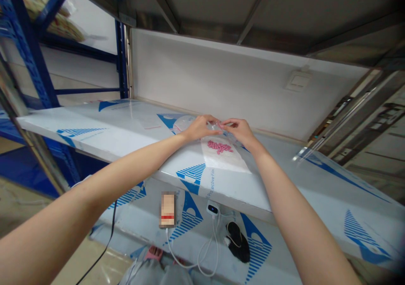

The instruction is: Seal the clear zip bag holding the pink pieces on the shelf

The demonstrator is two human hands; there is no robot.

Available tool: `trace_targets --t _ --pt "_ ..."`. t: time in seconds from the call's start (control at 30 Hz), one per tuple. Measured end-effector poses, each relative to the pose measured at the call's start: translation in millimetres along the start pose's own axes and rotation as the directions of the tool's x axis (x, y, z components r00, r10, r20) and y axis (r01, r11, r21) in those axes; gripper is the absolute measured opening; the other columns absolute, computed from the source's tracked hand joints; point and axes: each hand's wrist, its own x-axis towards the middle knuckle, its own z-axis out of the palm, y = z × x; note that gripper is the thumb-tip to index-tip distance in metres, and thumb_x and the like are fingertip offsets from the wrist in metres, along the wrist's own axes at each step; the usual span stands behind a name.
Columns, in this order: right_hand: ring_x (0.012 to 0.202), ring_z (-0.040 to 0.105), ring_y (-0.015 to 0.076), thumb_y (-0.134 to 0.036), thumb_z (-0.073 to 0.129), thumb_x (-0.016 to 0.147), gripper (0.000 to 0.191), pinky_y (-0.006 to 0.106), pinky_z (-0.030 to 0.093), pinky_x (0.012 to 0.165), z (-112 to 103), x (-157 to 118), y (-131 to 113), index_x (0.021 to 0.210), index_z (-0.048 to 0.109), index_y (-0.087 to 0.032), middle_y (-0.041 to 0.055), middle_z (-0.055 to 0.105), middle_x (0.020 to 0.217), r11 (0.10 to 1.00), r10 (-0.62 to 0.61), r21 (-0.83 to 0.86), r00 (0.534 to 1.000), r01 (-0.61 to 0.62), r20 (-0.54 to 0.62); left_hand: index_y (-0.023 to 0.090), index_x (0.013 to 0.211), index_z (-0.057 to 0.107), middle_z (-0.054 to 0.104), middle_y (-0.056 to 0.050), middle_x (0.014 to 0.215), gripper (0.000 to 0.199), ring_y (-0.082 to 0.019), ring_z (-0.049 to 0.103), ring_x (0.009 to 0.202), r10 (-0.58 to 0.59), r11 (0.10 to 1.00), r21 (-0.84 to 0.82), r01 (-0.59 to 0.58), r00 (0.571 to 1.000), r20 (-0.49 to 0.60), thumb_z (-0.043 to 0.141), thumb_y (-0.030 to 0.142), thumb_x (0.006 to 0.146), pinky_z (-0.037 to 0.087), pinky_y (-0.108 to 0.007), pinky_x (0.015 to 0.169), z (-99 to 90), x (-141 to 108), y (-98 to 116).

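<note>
Beyond a pile of small pink pieces (219,146), both hands hold a clear plastic bag (214,126). My left hand (203,127) pinches the bag's left side between thumb and fingers. On its other side, my right hand (238,129) has its fingertips closed on the plastic near a pink edge. The pink pieces lie on a white sheet (226,162) on the film-covered shelf, just nearer than the hands. What is inside the bag is too small to tell.
The shelf (126,143) has a wall behind it and a metal shelf (221,11) above. On the level below are a phone (167,209), a small white device (213,208), white cables and a black object (237,242). A blue rack (38,61) stands left.
</note>
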Motion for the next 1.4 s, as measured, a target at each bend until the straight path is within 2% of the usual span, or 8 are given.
trace_targets --t 0.23,0.33,0.47,0.7,0.87,1.07,1.27,1.4 --pt "0.071 0.061 0.0201 -0.043 0.066 0.081 0.031 0.03 0.046 0.068 -7.6 2.0 3.0 0.091 0.076 -0.016 0.0104 0.073 0.087 0.991 0.015 -0.131 0.997 -0.024 -0.073 0.015 0.105 0.07 0.072 -0.009 0.104 0.037 -0.021 0.066 0.095 -0.019 0.999 0.038 0.02 1.0 -0.017 0.079 0.038 0.077 0.051 -0.034 0.088 -2.4 0.6 -4.3" --pt "0.074 0.064 0.0214 -0.038 0.066 0.081 0.025 0.031 0.047 0.069 -11.9 -0.6 12.0 0.09 0.076 -0.017 0.009 0.073 0.086 0.973 0.094 -0.216 0.994 -0.081 0.054 0.014 0.107 0.069 0.071 -0.01 0.105 0.039 -0.02 0.065 0.094 -0.031 0.998 0.053 0.032 0.999 -0.021 0.078 0.037 0.077 0.051 -0.034 0.088 -2.9 0.2 -6.1" --pt "0.081 0.066 0.0228 -0.027 0.071 0.076 0.01 0.032 0.047 0.077 -10.9 -5.9 23.2 0.081 0.077 -0.02 0.0062 0.075 0.089 0.934 0.193 -0.346 0.936 -0.084 0.295 0.013 0.106 0.07 0.072 -0.01 0.104 0.038 -0.02 0.065 0.096 -0.039 0.996 0.082 0.041 0.999 -0.03 0.078 0.036 0.077 0.05 -0.033 0.089 -3.1 0.8 -8.3" --pt "0.082 0.067 0.0222 -0.027 0.071 0.077 0.01 0.032 0.046 0.077 -6.7 -8.0 21.3 0.082 0.078 -0.023 0.0041 0.075 0.092 0.902 0.233 -0.427 0.905 -0.065 0.355 0.012 0.106 0.069 0.072 -0.01 0.105 0.039 -0.021 0.065 0.095 -0.037 0.994 0.103 0.039 0.999 -0.018 0.079 0.036 0.076 0.051 -0.033 0.089 -2.6 1.5 -10.4" --pt "0.074 0.065 0.0209 -0.03 0.072 0.074 0.012 0.031 0.046 0.071 -7.4 -7.0 15.2 0.079 0.077 -0.02 0.0055 0.074 0.083 0.943 0.189 -0.322 0.936 -0.088 0.298 0.016 0.105 0.07 0.072 -0.009 0.105 0.036 -0.021 0.066 0.097 -0.03 0.992 0.123 0.031 0.999 -0.013 0.078 0.037 0.077 0.052 -0.033 0.089 -2.8 0.6 -11.4" --pt "0.079 0.063 0.0209 -0.037 0.071 0.075 0.021 0.029 0.047 0.069 -10.6 -1.7 0.2 0.085 0.075 -0.019 0.0083 0.074 0.089 0.995 0.095 -0.023 0.994 -0.094 0.047 0.015 0.106 0.07 0.071 -0.01 0.105 0.038 -0.022 0.066 0.098 -0.01 0.996 0.093 0.01 1.0 0.002 0.078 0.039 0.077 0.05 -0.033 0.091 -2.8 -0.3 -6.7" --pt "0.09 0.065 0.0221 -0.029 0.072 0.073 0.015 0.032 0.047 0.085 -3.4 -1.0 -1.8 0.082 0.074 -0.017 0.01 0.073 0.095 0.999 0.005 0.042 0.998 -0.008 0.067 0.018 0.105 0.07 0.071 -0.008 0.106 0.035 -0.021 0.065 0.099 0.022 0.998 0.059 -0.023 0.999 0.026 0.078 0.036 0.077 0.05 -0.033 0.092 -0.2 -0.7 -2.5" --pt "0.088 0.065 0.0217 -0.03 0.07 0.076 0.019 0.032 0.048 0.08 -8.2 0.8 1.3 0.089 0.074 -0.018 0.01 0.073 0.098 1.0 0.027 0.006 1.0 -0.027 0.013 0.015 0.106 0.07 0.071 -0.009 0.106 0.036 -0.021 0.066 0.097 -0.001 0.998 0.057 0.0 1.0 0.006 0.078 0.036 0.077 0.05 -0.034 0.092 -2.6 0.1 -4.7"
